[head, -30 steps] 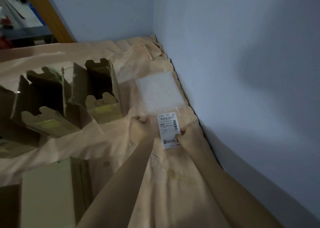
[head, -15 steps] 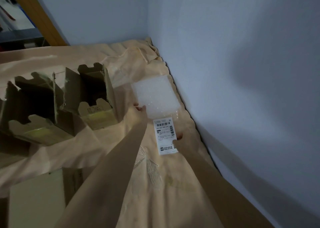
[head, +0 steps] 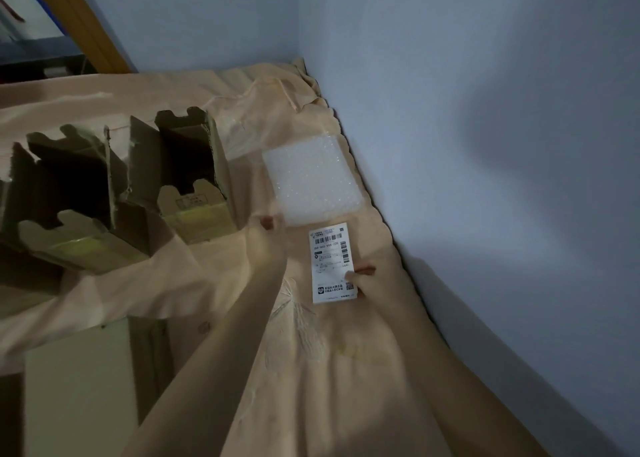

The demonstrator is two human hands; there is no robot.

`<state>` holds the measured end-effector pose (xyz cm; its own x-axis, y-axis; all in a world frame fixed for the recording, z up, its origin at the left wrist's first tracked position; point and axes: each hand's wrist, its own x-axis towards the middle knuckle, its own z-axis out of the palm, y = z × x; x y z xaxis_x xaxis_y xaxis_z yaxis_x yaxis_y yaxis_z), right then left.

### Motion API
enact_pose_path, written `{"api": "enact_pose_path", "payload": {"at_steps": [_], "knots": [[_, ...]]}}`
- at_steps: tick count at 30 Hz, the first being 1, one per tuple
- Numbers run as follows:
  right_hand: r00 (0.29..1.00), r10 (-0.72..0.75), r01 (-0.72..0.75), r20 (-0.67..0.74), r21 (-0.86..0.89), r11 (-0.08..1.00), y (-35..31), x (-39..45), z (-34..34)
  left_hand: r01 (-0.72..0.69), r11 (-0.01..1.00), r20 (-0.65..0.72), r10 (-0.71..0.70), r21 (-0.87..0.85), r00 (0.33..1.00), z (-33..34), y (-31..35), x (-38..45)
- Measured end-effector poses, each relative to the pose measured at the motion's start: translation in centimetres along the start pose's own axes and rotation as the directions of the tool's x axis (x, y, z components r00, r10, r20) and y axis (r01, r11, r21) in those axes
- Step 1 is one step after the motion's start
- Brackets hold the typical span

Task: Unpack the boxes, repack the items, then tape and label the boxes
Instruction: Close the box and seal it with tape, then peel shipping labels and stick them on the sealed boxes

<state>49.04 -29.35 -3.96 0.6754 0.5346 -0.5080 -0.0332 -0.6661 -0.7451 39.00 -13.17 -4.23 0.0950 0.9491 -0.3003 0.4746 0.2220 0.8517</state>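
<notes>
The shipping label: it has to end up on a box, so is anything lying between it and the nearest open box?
Only the left hand crosses the gap between the shipping label and the nearest open box; otherwise bare cloth.

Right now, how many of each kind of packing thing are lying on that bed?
Open cardboard boxes: 2
Closed cardboard box: 1, at the near left
Bubble wrap sheets: 1
Shipping labels: 1, pinched by the right hand
Total: 5. More cardboard at the far left edge is too dark to count.
</notes>
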Motion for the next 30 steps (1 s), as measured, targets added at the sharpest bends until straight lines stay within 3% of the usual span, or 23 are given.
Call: {"api": "enact_pose_path", "payload": {"at_steps": [5, 9, 14, 22, 30], "knots": [[0.997, 0.061, -0.069, 0.054, 0.159, 0.985, 1.0, -2.4, 0.0, 0.020, 0.988, 0.340, -0.072, 0.153, 0.938, -1.3, -2.7, -5.2], [0.991, 0.069, -0.103, 0.116, 0.325, 0.940, 1.3, -4.6, 0.2, 0.095, 0.994, 0.469, -0.061, -0.048, 0.881, -2.7, -3.2, -8.0], [0.990, 0.040, -0.097, 0.138, 0.436, 0.895, 0.6, -7.5, 0.9, 0.024, 0.995, 0.398, 0.017, -0.097, 0.917, -5.3, -3.2, -10.2], [0.982, -0.135, 0.067, 0.133, 0.425, 0.903, -1.8, -13.6, 4.1, -0.060, 0.969, 0.246, 0.121, -0.241, 0.962, -12.8, -3.3, -13.4], [0.893, -0.321, 0.206, 0.315, 0.349, 0.914, -4.8, -19.8, 10.2, -0.099, 0.947, 0.014, 0.109, -0.307, 0.994, -23.4, -5.6, -17.1]]}}
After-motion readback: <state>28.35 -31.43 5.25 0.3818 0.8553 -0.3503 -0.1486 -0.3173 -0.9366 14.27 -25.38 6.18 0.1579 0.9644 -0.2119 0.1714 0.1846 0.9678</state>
